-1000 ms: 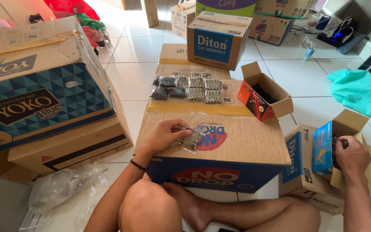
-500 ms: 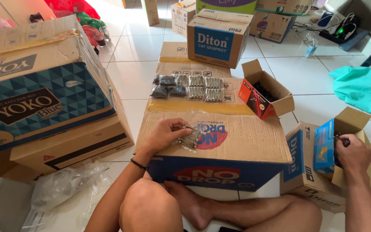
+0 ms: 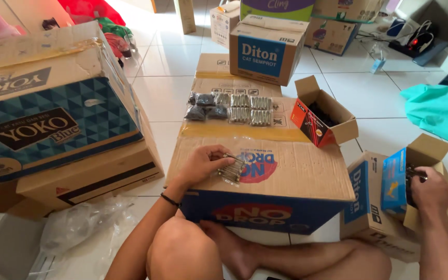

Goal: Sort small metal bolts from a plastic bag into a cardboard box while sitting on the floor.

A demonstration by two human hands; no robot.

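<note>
Bagging looks partly done: filled packets [image 3: 229, 108] lie in rows on the far cardboard. Left hand [image 3: 203, 165] pinches a small bag of screws [image 3: 230, 168] on the big box [image 3: 281, 171]; right hand [image 3: 431, 191] grips screws inside the blue box [image 3: 393, 179].

Under the left hand [image 3: 199, 165] lie silvery screws [image 3: 231, 168] on a brown box [image 3: 286, 173] with a blue front and a red-and-blue oval mark. At the right hand [image 3: 431, 191] stands a blue carton [image 3: 393, 180] in a brown-flapped box. Beyond the left hand sit grey and black packets [image 3: 228, 108]. Between the hands, farther off, is a red-and-black box [image 3: 321, 111]. Far left, a box [image 3: 53, 103] bears teal triangles.
</note>
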